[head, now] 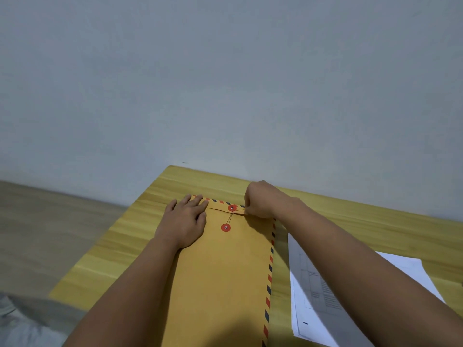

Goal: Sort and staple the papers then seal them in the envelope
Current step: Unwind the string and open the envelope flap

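A long brown envelope (225, 271) with a red and black striped border lies lengthwise on the wooden table (140, 226). Two red closure discs sit near its far end, the upper disc (232, 208) on the flap and the lower disc (225, 227) below it, with a thin string (230, 217) running between them. My left hand (184, 221) lies flat with straight fingers on the envelope's far left corner. My right hand (260, 200) is curled at the flap's right side and pinches the string end beside the upper disc.
Loose white printed papers (315, 291) lie on the table right of the envelope, partly under my right forearm. The table's far edge meets a grey wall (225, 83). The floor (50, 221) lies beyond the left edge.
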A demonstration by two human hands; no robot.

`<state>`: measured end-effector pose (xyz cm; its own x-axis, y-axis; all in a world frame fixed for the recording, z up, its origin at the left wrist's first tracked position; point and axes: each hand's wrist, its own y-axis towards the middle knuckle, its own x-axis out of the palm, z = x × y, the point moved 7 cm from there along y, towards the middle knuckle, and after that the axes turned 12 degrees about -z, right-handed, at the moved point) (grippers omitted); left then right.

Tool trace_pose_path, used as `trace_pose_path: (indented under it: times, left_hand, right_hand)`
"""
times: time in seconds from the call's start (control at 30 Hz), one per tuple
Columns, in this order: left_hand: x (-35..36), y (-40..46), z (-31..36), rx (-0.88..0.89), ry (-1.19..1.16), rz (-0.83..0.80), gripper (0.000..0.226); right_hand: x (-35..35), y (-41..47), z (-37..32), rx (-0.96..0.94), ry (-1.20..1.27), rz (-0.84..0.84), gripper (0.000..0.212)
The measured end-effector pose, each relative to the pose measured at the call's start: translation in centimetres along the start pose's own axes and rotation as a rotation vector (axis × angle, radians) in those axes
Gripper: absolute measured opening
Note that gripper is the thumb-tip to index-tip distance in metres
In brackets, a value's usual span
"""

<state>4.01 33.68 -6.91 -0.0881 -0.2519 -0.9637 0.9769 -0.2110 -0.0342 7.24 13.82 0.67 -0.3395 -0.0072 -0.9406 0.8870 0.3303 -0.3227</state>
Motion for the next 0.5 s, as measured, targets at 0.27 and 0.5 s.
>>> trace_pose_path:
  times: [0.27,0.5]
  left_hand:
    - [-0.1,-0.2,0.2,0.002,-0.008,0.005,0.051]
    - [-0.1,0.0,0.0,0.005,0.002,0.002,0.051]
  right_hand:
    - [-0.4,2.1,-4.9,-0.176,0.082,0.079,0.013]
    - [0.5,3.5,0.0,0.143,0.388,0.325,0.014]
